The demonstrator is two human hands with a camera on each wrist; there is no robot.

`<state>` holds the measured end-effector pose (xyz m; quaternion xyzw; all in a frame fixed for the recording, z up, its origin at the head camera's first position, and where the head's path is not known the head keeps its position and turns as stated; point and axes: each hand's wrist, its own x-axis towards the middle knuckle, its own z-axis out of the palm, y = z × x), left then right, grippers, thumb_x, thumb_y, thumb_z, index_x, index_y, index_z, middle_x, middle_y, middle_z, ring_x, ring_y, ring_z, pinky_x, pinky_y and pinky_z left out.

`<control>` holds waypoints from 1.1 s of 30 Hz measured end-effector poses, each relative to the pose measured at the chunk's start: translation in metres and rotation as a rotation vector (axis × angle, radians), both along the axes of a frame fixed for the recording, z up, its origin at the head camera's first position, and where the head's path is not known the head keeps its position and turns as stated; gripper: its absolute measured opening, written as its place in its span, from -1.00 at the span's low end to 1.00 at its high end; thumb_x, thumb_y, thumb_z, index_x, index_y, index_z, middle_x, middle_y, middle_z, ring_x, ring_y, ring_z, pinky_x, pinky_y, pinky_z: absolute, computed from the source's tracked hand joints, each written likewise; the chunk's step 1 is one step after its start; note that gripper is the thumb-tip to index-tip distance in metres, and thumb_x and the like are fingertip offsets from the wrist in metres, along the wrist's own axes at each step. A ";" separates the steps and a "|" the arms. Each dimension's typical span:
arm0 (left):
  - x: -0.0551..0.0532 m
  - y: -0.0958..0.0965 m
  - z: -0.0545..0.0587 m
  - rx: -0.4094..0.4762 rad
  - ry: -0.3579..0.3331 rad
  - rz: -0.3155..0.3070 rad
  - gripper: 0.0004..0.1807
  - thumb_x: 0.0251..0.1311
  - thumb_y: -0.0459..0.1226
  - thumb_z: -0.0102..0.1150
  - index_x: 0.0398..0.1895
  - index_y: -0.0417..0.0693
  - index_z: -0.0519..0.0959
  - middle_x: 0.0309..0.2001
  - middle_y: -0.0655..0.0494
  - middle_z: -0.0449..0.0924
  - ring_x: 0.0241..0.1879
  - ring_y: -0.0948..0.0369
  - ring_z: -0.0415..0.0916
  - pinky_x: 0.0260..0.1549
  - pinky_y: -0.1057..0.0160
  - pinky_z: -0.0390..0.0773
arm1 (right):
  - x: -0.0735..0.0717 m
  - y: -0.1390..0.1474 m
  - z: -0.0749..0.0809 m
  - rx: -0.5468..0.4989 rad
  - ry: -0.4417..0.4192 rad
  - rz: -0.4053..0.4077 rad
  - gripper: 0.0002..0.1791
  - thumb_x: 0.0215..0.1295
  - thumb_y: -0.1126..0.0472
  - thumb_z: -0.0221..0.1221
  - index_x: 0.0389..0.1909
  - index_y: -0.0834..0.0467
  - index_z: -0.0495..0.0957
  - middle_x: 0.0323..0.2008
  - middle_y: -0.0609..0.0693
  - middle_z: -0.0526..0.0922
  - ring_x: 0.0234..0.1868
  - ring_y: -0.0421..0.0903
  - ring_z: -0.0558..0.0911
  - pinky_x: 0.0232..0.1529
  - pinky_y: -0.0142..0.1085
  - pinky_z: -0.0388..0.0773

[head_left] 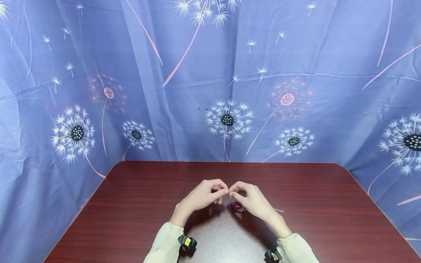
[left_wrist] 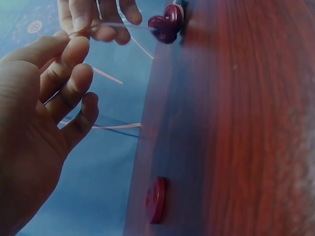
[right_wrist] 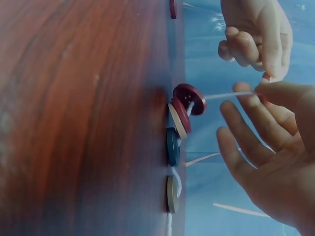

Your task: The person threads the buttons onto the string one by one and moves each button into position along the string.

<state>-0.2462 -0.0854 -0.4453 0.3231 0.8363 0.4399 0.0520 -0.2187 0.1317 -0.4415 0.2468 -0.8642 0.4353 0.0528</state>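
Observation:
A white string [right_wrist: 221, 95] runs up from several threaded buttons on the tabletop to the fingertips of both hands. My right hand [head_left: 254, 201] pinches it between thumb and forefinger. Fingertip to fingertip with it, my left hand [head_left: 204, 195] pinches the string's end, which is mostly hidden by the fingers. A dark red button [right_wrist: 190, 99] stands tilted at the top of the row. Below it come a red and a pale button [right_wrist: 177, 121], a dark teal button [right_wrist: 173, 146] and a tan button [right_wrist: 172, 193]. A loose red button [left_wrist: 156, 200] lies apart, by my left hand.
The dark red wood-grain table [head_left: 148, 204] reaches back to a blue dandelion-print curtain [head_left: 197, 120], which also hangs at both sides. The string's far tail [head_left: 279, 210] sticks out on the table, right of my right hand.

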 end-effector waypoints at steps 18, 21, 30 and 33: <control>-0.005 -0.022 0.002 -0.073 -0.012 0.040 -0.85 0.30 0.03 0.21 -0.20 0.27 0.65 -0.33 0.39 0.63 -0.31 0.40 0.55 -0.24 0.35 0.55 | 0.000 0.000 0.003 0.008 0.036 -0.060 -0.92 0.34 0.10 0.26 -0.28 0.01 0.67 -0.50 -0.16 0.65 -0.43 -0.26 0.52 -0.32 -0.43 0.44; -0.006 -0.028 0.003 -0.082 -0.034 0.019 -0.77 0.25 0.01 0.28 -0.15 0.16 0.67 -0.32 0.39 0.62 -0.27 0.38 0.55 -0.21 0.34 0.54 | 0.000 0.000 0.002 0.010 0.033 -0.055 -0.89 0.35 0.08 0.25 -0.27 0.03 0.67 -0.50 -0.16 0.65 -0.45 -0.27 0.50 -0.34 -0.43 0.44; -0.010 -0.046 0.005 -0.085 -0.104 -0.032 -0.67 0.11 -0.15 0.43 -0.08 -0.06 0.67 -0.23 0.15 0.69 -0.27 0.34 0.60 -0.19 0.35 0.55 | 0.000 0.000 0.002 0.026 0.011 -0.050 -0.94 0.35 0.12 0.25 -0.29 -0.02 0.67 -0.53 -0.27 0.56 -0.47 -0.26 0.48 -0.39 -0.44 0.41; -0.011 -0.054 0.003 -0.125 -0.146 -0.037 -0.66 0.05 -0.21 0.47 -0.08 -0.06 0.68 -0.18 0.09 0.70 -0.22 0.29 0.60 -0.18 0.35 0.54 | 0.000 0.000 0.002 0.027 -0.004 -0.051 -0.95 0.34 0.14 0.26 -0.28 0.00 0.68 -0.53 -0.26 0.57 -0.47 -0.25 0.48 -0.39 -0.44 0.40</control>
